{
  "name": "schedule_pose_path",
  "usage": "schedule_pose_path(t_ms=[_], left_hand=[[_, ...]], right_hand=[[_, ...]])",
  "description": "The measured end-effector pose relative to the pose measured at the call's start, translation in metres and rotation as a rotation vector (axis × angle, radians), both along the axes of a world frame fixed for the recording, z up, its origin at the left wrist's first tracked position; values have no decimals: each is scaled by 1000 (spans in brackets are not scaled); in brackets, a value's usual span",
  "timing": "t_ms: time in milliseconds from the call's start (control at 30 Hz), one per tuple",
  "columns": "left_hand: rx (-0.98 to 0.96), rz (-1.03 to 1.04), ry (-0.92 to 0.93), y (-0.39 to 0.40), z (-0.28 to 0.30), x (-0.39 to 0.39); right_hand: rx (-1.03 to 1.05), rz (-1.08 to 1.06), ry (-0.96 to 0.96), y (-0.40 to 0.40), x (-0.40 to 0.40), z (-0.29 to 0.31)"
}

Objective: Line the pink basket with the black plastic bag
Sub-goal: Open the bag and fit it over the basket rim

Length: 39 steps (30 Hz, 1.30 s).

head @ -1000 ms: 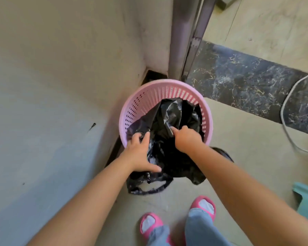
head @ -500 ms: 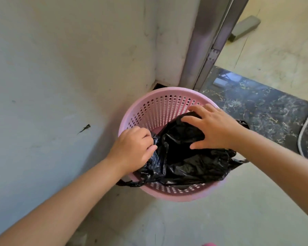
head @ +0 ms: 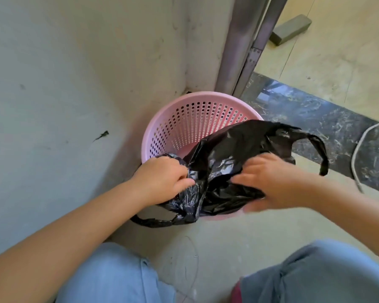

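A round pink basket (head: 197, 110) with a perforated wall stands on the floor in the corner by the wall. The black plastic bag (head: 232, 154) lies crumpled over its near and right rim, one handle loop hanging out at the right and another drooping over the near left rim. My left hand (head: 162, 178) is closed on the bag's edge at the near left rim. My right hand (head: 271, 180) grips the bag's plastic at the near right rim, slightly blurred. The far inside of the basket is bare pink.
A pale wall (head: 64, 84) rises at the left and a metal door frame (head: 245, 40) stands behind the basket. A dark marble threshold (head: 328, 119), a white cable (head: 359, 149) and a grey block (head: 291, 29) lie to the right. My knees in jeans (head: 118, 276) fill the bottom.
My right hand has come back from the far side of the bag to the near right rim and taken hold. The bag is spread further right, its handle now out over the rim. The view has dropped lower.
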<state>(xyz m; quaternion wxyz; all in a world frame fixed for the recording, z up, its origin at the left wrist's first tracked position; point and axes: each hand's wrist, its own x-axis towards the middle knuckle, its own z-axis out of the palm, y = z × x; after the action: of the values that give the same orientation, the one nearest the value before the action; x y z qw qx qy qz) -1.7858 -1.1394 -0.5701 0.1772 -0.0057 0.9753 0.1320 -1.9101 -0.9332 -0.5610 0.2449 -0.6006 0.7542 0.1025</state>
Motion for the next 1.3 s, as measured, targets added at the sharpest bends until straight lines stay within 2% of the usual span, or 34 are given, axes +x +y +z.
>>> schedule_pose_path(t_ms=[67, 100, 167, 233, 267, 333, 400, 467, 533, 567, 633, 733, 767, 833, 900, 933, 1000, 1033, 1100, 1167, 1200, 1267, 1300], left_hand=[[-20, -128, 14, 5, 2, 10], [-61, -231, -32, 11, 5, 16], [-191, -397, -134, 22, 7, 27], [-188, -396, -121, 25, 6, 32], [-116, -307, -98, 21, 7, 32], [154, 96, -28, 7, 11, 32], [385, 542, 61, -13, 11, 30], [422, 870, 127, -28, -2, 35], [393, 1110, 170, -34, -20, 45], [381, 1217, 180, -34, -28, 49], [305, 1318, 171, -35, -43, 54], [129, 1208, 159, -39, -54, 50], [99, 1157, 173, -40, -55, 48], [107, 1111, 198, -41, -60, 44], [166, 1197, 192, -43, -65, 39], [223, 1280, 193, -44, -66, 35], [436, 1518, 227, -47, -67, 25], [563, 1629, 246, -48, -65, 20], [686, 1714, 274, -49, -62, 11], [671, 1672, 293, -47, -59, 5], [649, 1645, 308, -46, -57, 2], [571, 1587, 334, -44, -53, -6], [515, 1542, 355, -42, -50, -8]], right_hand=[[199, 69, 36, 6, 13, -5], [212, 86, 86, 9, 15, -7], [185, 125, 131, 11, 19, -10], [68, 199, 167, 13, 19, -7], [-61, 199, 158, 15, 19, -5], [-198, 210, 86, 18, 22, -1], [-162, 232, 26, 19, 30, 0], [50, 239, 57, 15, 37, -6], [258, 185, 62, 18, 40, -18], [288, 172, 49, 20, 40, -22], [268, 148, 33, 24, 39, -31], [188, 115, -76, 34, 32, -31], [141, 71, -134, 37, 28, -28], [-100, -86, -240, 45, 17, -23], [-360, -348, -353, 56, 4, -23], [-421, -605, -516, 61, -3, -23], [-517, -1096, -961, 64, -14, -21], [-587, -1240, -1115, 66, -19, -23], [-700, -1365, -1221, 64, -28, -28], [-673, -1368, -1090, 60, -32, -31], [-602, -1327, -915, 57, -36, -35], [-443, -1165, -442, 48, -41, -39], [-422, -1069, -242, 43, -43, -40]])
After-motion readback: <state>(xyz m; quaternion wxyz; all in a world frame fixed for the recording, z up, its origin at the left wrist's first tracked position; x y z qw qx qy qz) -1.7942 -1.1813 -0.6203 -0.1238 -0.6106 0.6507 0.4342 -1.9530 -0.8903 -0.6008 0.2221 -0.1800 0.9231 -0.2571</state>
